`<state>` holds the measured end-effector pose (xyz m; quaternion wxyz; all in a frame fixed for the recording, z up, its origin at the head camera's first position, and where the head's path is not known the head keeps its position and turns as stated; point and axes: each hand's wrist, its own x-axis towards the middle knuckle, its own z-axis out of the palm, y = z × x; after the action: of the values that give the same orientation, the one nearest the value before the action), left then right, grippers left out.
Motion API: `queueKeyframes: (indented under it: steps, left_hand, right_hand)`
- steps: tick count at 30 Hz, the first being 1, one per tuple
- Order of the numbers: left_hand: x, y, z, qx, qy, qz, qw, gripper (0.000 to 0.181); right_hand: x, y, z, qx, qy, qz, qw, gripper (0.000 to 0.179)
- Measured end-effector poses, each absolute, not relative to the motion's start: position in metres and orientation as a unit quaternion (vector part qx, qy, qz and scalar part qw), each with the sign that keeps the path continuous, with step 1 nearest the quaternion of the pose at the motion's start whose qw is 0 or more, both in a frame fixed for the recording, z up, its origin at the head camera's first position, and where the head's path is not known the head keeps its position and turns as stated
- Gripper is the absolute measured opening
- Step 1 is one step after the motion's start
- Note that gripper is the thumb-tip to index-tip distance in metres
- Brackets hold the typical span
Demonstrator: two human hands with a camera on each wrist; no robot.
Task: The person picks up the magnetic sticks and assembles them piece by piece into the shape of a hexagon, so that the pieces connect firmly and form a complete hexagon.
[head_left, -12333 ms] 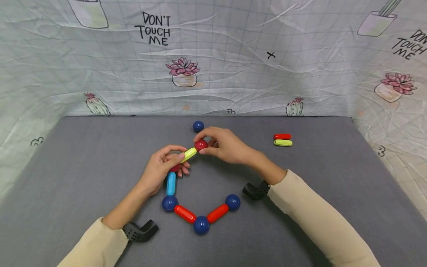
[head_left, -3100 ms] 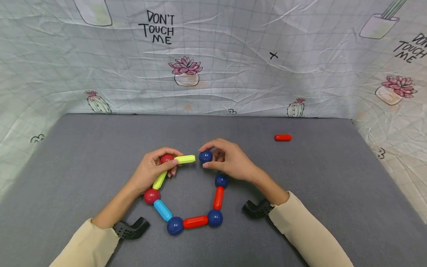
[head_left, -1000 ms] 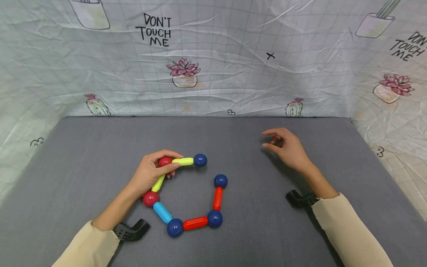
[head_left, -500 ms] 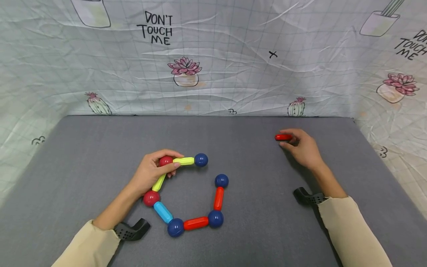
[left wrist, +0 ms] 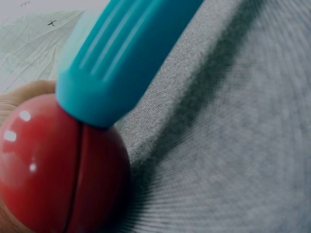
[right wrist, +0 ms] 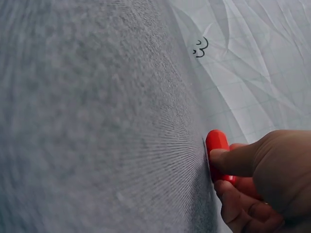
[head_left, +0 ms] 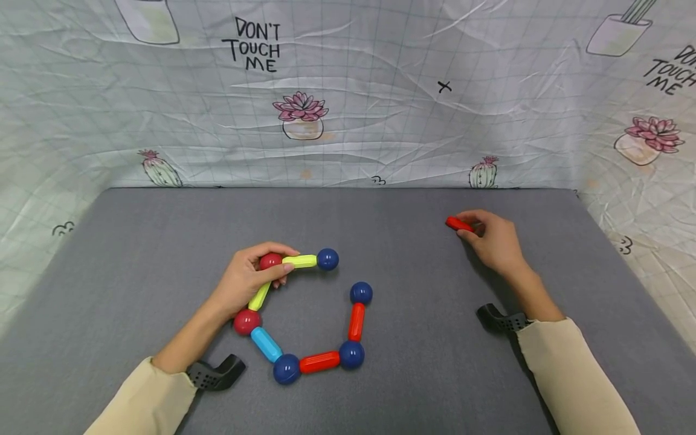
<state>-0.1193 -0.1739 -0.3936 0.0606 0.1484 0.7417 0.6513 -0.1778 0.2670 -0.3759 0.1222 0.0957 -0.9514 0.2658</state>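
Note:
My left hand (head_left: pixel 244 279) grips the upper red ball (head_left: pixel 269 261) of a ball-and-rod toy chain, its thumb tip on a yellow rod (head_left: pixel 304 261). That rod ends in a blue ball (head_left: pixel 328 259). From the held ball the chain curves down through another yellow rod (head_left: pixel 259 297), a lower red ball (head_left: pixel 247 322) and a light blue rod (head_left: pixel 266 344). Red rods (head_left: pixel 319 362) and blue balls (head_left: pixel 361 293) follow; a gap separates its two blue ends. At the back right my right hand (head_left: pixel 493 244) pinches a loose red rod (head_left: pixel 457 223) between thumb and fingers.
A grey tabletop (head_left: pixel 413 362) lies under everything. Behind it hangs a white printed cloth (head_left: pixel 375 121), meeting the table's far edge just beyond the right hand. A black wrist mount (head_left: pixel 216 372) sits near each cuff.
The blue ball joined the yellow rod's end, and my right hand left it and went to the back right. It has taken hold of the red rod, now slightly turned. My left hand stays put.

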Motion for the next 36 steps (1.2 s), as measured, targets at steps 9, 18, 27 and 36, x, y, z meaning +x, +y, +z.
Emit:
queueKeyframes:
  steps: [9, 18, 27, 36]
  left_hand:
    - [-0.12, -0.175, -0.393, 0.156, 0.743, 0.648, 0.063, 0.024]
    - [-0.12, -0.175, -0.394, 0.16, 0.743, 0.646, 0.065, 0.024]
    - [-0.119, -0.176, -0.393, 0.154, 0.743, 0.648, 0.063, 0.024]
    - [-0.119, -0.176, -0.393, 0.153, 0.747, 0.644, 0.062, 0.024]
  right_hand:
    - [-0.169, 0.244, -0.364, 0.129, -0.943, 0.295, 0.079, 0.033]
    - [-0.16, 0.214, -0.353, 0.181, -0.927, 0.326, 0.033, 0.036]
    - [-0.152, 0.183, -0.344, 0.241, -0.911, 0.334, 0.006, 0.038]
    - [-0.143, 0.156, -0.339, 0.299, -0.898, 0.324, -0.018, 0.035]
